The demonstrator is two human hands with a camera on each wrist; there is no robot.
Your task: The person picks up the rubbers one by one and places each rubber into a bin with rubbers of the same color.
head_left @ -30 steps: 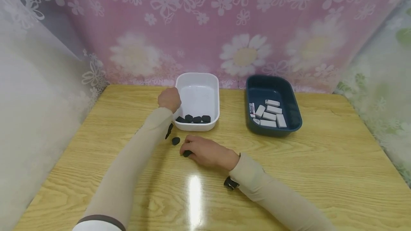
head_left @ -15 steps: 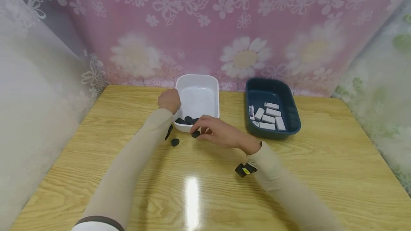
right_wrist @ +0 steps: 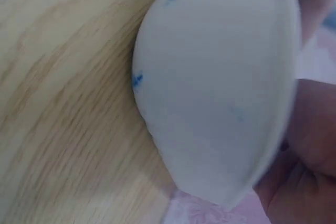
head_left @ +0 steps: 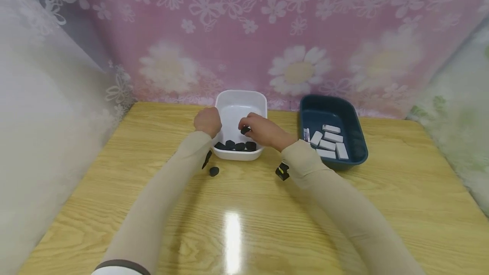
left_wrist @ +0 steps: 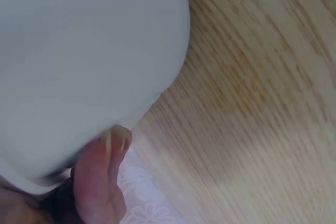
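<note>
My left hand (head_left: 208,121) grips the left rim of the white tub (head_left: 242,155); in the left wrist view its fingers (left_wrist: 97,179) lie against the outer wall. Over the tub, my right hand (head_left: 263,130) pinches a small black stone-like piece (head_left: 245,130) between thumb and fingers. In the right wrist view the tub wall (right_wrist: 215,82) hides most of that hand, and the piece cannot be made out. Several similar black pieces (head_left: 240,147) lie in a row along the tub's near end. One more black piece (head_left: 214,171) lies on the table before the tub.
A dark blue tub (head_left: 361,139) with several white eraser-like blocks (head_left: 333,137) stands to the right, partly behind my right sleeve. The wooden table (head_left: 267,224) ends at a pink flowered curtain (head_left: 244,54) behind the tubs.
My right hand has lifted a black piece off the table and carried it forward over the white tub's near rim. The left hand has kept its place on the rim.
</note>
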